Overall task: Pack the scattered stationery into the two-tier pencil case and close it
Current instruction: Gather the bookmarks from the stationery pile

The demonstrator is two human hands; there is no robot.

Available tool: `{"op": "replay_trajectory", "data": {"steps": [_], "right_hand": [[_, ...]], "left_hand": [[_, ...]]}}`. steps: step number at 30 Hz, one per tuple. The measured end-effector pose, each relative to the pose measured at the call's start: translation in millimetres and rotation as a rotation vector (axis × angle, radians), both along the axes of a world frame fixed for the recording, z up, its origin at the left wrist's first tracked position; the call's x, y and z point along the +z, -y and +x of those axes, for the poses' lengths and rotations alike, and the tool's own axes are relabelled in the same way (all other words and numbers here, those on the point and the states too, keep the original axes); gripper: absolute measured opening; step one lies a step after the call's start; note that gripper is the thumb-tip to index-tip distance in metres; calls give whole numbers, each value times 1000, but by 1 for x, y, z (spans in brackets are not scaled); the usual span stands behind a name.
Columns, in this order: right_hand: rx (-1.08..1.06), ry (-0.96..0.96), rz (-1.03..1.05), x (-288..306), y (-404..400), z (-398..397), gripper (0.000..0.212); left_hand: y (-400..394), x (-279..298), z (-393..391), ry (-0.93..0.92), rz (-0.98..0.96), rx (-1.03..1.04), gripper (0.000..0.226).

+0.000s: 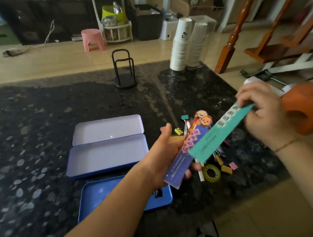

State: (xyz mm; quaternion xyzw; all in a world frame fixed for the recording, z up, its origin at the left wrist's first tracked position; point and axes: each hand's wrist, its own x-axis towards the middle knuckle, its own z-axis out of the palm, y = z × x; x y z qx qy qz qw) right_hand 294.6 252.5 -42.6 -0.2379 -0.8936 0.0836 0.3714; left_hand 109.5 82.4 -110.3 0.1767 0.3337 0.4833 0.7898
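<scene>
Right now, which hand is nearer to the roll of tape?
Left. The left hand holds a purple bookmark just beside the tape roll; the right hand is up and away, pinching a teal bookmark.

Pencil case (107, 153) blue outside, pale lilac inside; bookmarks: one teal (211, 139), one purple-orange with cartoon bears (185, 152); counter (45, 113) black speckled; tape roll (211, 173) yellow-green.

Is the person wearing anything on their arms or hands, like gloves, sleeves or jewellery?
No gloves, and no sleeves in view: both forearms are bare. The right hand has a thin reddish string bracelet at the wrist. The left hand shows no ring, watch or band.
</scene>
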Motion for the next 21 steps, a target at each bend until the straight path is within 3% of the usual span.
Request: {"op": "replay_trajectory", "data": {"steps": [3, 6, 8, 10, 13, 14, 16, 21], "right_hand": [[167, 206, 149, 5, 36, 1, 14], [123, 360, 188, 0, 44, 11, 24], [83, 401, 150, -6, 43, 24, 29], [12, 307, -4, -12, 46, 38, 33], [-104, -15, -545, -20, 66, 46, 51], [-121, -28, -662, -25, 76, 45, 42], [-161, -47, -743, -38, 95, 40, 27], [-199, -200, -682, -53, 127, 30, 40]], "left_hand": [[4, 11, 10, 92, 62, -168, 77], [10, 21, 21, -69, 148, -210, 43], [15, 24, 28, -194, 148, -203, 42], [17, 26, 30, -436, 164, -216, 43], [19, 28, 30, -781, 219, -338, 45], [19, 29, 33, -823, 224, -372, 47], [18, 30, 43, -914, 217, -416, 47], [12, 27, 65, -1159, 288, -492, 19]]}}
